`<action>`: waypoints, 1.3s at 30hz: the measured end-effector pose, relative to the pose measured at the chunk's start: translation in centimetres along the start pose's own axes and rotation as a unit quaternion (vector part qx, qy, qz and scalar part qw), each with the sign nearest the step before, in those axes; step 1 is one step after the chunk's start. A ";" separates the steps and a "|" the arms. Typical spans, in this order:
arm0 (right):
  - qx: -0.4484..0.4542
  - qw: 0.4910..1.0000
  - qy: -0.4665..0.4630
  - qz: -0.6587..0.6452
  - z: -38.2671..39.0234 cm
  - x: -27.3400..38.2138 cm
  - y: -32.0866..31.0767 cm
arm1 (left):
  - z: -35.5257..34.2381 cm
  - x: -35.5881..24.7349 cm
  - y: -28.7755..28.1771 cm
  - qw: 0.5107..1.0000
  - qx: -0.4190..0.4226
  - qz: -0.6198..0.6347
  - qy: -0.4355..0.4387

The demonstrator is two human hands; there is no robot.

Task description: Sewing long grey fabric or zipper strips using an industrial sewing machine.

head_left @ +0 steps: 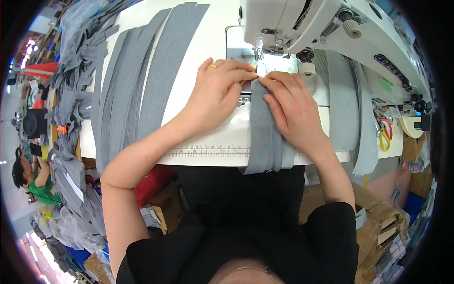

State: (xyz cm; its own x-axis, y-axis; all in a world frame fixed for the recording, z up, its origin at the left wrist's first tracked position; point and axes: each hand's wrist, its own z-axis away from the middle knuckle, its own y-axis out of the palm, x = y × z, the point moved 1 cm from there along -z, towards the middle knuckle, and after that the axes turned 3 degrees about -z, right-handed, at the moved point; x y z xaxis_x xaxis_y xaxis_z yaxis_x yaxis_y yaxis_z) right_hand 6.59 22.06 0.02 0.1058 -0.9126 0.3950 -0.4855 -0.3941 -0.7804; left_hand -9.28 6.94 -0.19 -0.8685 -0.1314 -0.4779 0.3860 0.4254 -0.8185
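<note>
Step in hand, by my read: lining up the head end of a grey fabric strip (pixel 261 120) at the needle of a white sewing machine (pixel 307 26); strip lies lengthwise on the white desk (pixel 203 135), upper end just in front of the presser foot (pixel 259 54), lower end lapping the near desk edge, several layers showing there.

Left hand (pixel 213 97) comes in from the left, fingertips at the strip's upper left edge; right hand (pixel 297 110) lies over the strip's right side, fingertips just beside the left's, thumb lower down on the cloth. Grip state: fingertips bunched close on both hands and on the cloth; can't tell if either is clamped on it or only pressing down — contact points too small to see.

Next move calls for, I'd judge: edges held flush, light forward guidance, fingertips clear of the needle; the lower layers could skew or drag if the tail catches on the desk edge.

Around it: grey strips (pixel 176 64) laid out on the left; more fabric pieces (pixel 343 106) right of the machine; yellow-handled scissors (pixel 385 141) at far right — well apart from the hands.
</note>
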 end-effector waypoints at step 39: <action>-0.051 0.998 0.013 -0.024 0.4 -0.1 1.0 | -5.3 0.8 2.5 0.975 -0.054 0.082 -0.200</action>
State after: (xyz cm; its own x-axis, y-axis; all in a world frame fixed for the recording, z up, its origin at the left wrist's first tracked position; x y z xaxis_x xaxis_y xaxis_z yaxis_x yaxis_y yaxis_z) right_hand 6.49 21.72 -0.97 0.1099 -0.8889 0.4447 -0.5670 -0.4235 -0.7065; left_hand -10.68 12.68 -0.99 -0.5984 -0.3835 -0.7035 0.4558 0.5592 -0.6925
